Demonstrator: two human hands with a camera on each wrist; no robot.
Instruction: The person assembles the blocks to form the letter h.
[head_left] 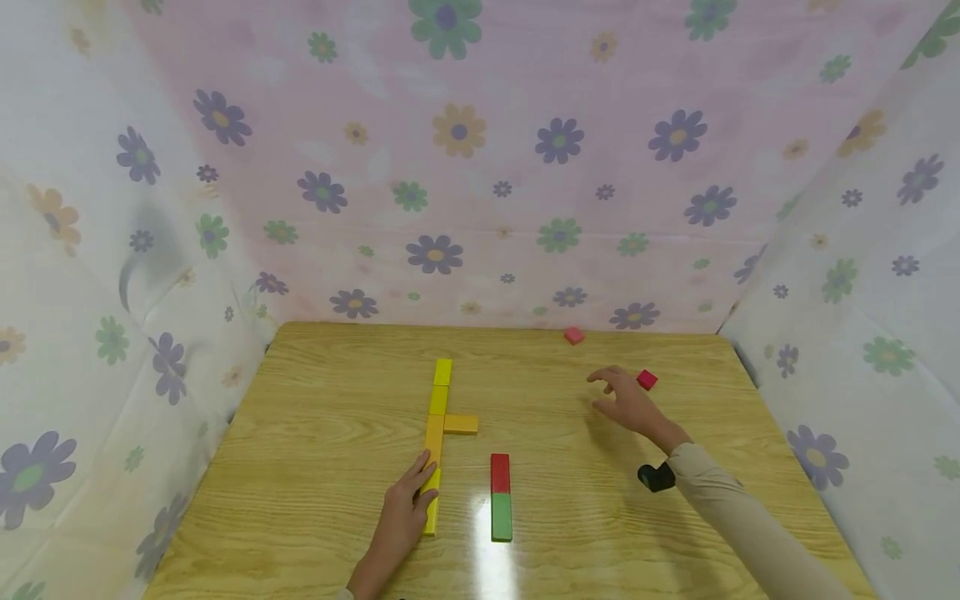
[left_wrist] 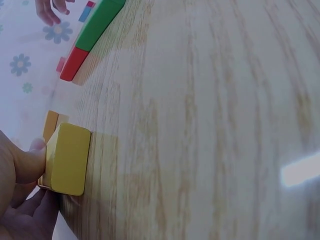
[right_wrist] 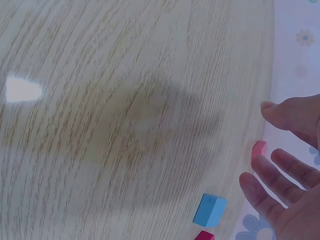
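far left of the green block point(head_left: 502, 517), a floral cloth point(head_left: 75, 400) hangs past the edge of the wooden table point(head_left: 300, 433). left of the green block, my left hand point(head_left: 400, 512) pinches the near yellow block point(head_left: 431, 522), thumb on the side that faces the green block, fingers on the opposite side and reaching forward. the near yellow block lies in one straight line with an upright-running orange block point(head_left: 435, 430), a middle yellow block point(head_left: 438, 401) and a far yellow block point(head_left: 443, 372), all going away from me, well past the green block. from that line a sideways orange block point(head_left: 462, 425) points right, ahead and left of the green block. a red block point(head_left: 500, 473) touches the green block's far end, the pair lying flat. far ahead and right of the green block sits a pink block point(head_left: 574, 336). further right of the green block, my right hand point(head_left: 628, 406) hangs over the table, thumb and fingers spread, holding nothing. near it, far right of the green block, lie a blue block point(right_wrist: 210, 210) and a crimson block point(head_left: 647, 380).
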